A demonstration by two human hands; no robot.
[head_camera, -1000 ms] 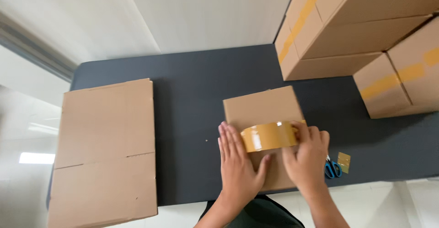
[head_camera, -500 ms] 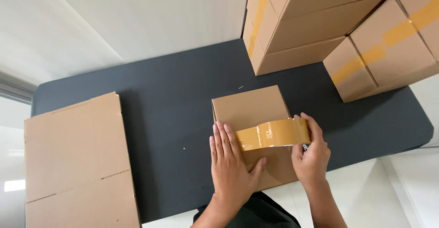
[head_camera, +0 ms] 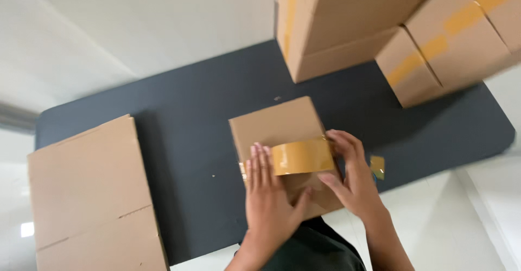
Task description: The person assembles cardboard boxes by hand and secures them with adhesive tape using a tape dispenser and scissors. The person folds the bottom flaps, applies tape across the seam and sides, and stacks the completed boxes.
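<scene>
Small cardboard box (head_camera: 274,124) sits at the centre of the frame on the dark bench (head_camera: 190,113), its near edge at the bench's front edge. Left hand (head_camera: 268,195) lies flat on the box top, fingers straight and together, pointing away from the person, thumb spread to the right; it grips nothing. Fingertips reach the near rim of the roll of brown packing tape (head_camera: 302,156). The roll stands on edge on the box top, lower centre of the frame. Right hand (head_camera: 353,181) is curled around the right end of the roll, fingers over the top and thumb below, holding it.

A small square of brown tape (head_camera: 377,165) lies on the bench just right of the right hand. A flattened cardboard sheet (head_camera: 89,189) occupies the lower left of the frame, overhanging the bench's front edge, well apart from the box. Stacked cardboard boxes (head_camera: 347,26) sealed with brown tape strips stand at the upper right, on the far side of the bench. The frame is slightly motion-blurred; finer detail on the stack cannot be made out.
</scene>
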